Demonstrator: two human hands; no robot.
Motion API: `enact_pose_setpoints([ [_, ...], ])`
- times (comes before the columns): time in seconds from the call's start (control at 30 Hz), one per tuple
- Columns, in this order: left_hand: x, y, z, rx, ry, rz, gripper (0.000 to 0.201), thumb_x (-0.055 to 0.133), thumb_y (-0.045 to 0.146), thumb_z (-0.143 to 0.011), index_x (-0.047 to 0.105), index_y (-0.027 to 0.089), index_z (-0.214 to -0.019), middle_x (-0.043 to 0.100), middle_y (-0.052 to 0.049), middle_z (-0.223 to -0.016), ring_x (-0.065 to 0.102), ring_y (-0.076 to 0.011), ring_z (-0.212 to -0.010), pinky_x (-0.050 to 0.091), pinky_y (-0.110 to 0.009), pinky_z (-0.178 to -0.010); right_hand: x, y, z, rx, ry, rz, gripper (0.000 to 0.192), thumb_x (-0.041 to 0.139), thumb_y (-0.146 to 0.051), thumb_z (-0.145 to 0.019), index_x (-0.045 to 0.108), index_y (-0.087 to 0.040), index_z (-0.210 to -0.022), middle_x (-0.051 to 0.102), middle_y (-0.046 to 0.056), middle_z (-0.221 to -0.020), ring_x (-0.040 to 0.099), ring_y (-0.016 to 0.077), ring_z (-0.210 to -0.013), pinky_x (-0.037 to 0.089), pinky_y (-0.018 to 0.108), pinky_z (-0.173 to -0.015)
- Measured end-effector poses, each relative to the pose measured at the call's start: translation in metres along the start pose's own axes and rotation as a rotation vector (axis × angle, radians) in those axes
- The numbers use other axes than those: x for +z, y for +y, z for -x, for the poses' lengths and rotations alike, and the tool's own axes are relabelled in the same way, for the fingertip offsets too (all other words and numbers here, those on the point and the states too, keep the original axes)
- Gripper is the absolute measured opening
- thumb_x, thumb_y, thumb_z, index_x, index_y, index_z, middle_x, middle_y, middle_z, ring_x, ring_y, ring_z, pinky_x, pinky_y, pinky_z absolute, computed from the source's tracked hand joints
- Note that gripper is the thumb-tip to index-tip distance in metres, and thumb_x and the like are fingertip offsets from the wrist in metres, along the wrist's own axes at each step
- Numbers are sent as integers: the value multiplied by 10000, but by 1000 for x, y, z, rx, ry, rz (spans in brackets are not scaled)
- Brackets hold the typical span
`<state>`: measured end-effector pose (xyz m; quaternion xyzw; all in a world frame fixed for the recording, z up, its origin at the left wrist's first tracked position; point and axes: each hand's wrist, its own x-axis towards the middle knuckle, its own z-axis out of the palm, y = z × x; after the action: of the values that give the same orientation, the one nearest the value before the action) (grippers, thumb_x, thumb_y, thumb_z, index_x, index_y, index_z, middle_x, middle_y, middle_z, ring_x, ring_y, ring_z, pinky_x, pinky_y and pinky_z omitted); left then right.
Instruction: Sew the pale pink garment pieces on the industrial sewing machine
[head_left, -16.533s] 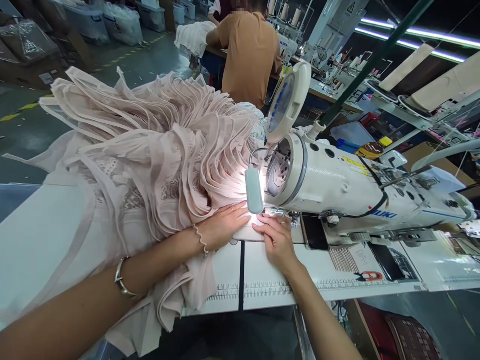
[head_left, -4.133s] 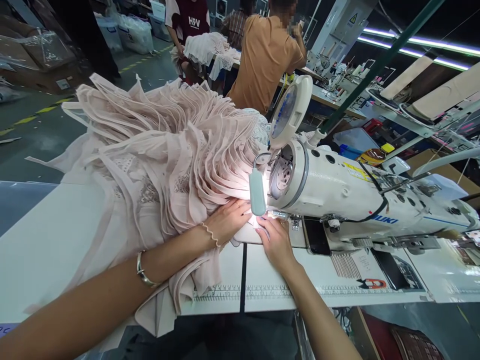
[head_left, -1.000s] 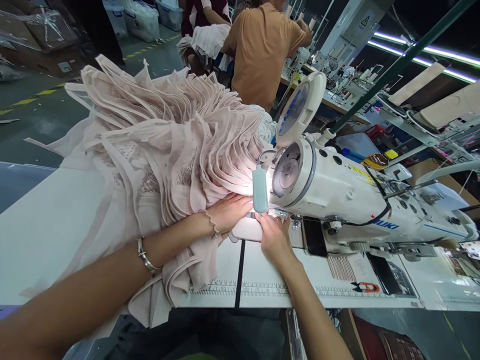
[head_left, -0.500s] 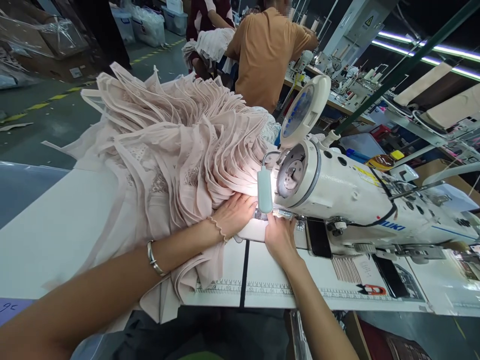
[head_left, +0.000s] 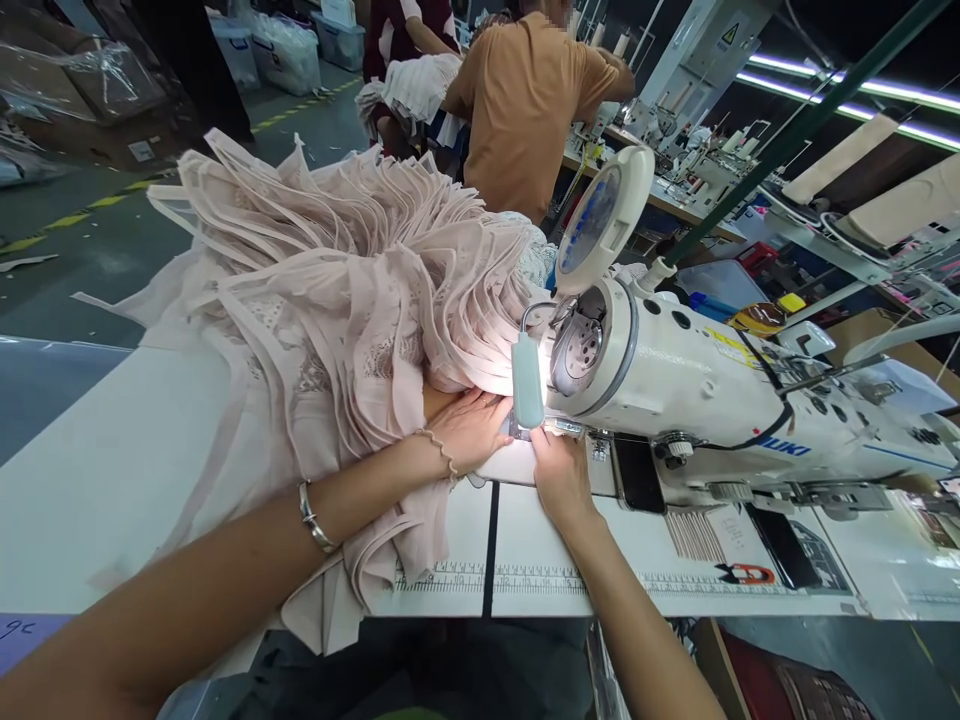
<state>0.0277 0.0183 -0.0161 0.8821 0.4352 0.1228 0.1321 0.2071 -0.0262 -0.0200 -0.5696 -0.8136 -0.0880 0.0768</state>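
Observation:
A pile of pale pink lace-trimmed garments point(head_left: 352, 290) is heaped over the left of a white sewing machine point(head_left: 697, 370). Against its lower edge, beside the needle area, lies my left hand point(head_left: 472, 430), fingers stretched out flat and thumb apart. My right hand point(head_left: 562, 470) is at the machine bed just right of the needle area, its fingers bent together near the presser foot. Whatever they pinch is too small or hidden to name. A small pale green lamp point(head_left: 528, 382) hangs in front of the needle and hides part of the work.
Right of my hand lie a dark phone point(head_left: 637, 475), orange-handled thread snips point(head_left: 746, 573) and a second dark phone point(head_left: 784, 545). A ruler strip point(head_left: 536, 578) runs along the table's front edge. Beyond the pile sits a person in a brown shirt point(head_left: 521, 110).
My left thumb has spread away from the fingers. My right hand stays by the needle with slightly shifted fingers. The round metal part in the machine's open end has turned.

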Motion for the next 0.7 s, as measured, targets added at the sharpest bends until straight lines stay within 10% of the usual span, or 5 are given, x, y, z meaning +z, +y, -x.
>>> enact_pose_setpoints([
  [0.7,0,2,2,0,23,21,311,548,315,-928,545,151,-1192,603,-128,-1258,490,-294,-1278,375,-423,-1090,0,-2,4,21,-104,90,495,379,11,-854,679,-173,-1202,698,113,-962,588,256,-945,379,408,-934],
])
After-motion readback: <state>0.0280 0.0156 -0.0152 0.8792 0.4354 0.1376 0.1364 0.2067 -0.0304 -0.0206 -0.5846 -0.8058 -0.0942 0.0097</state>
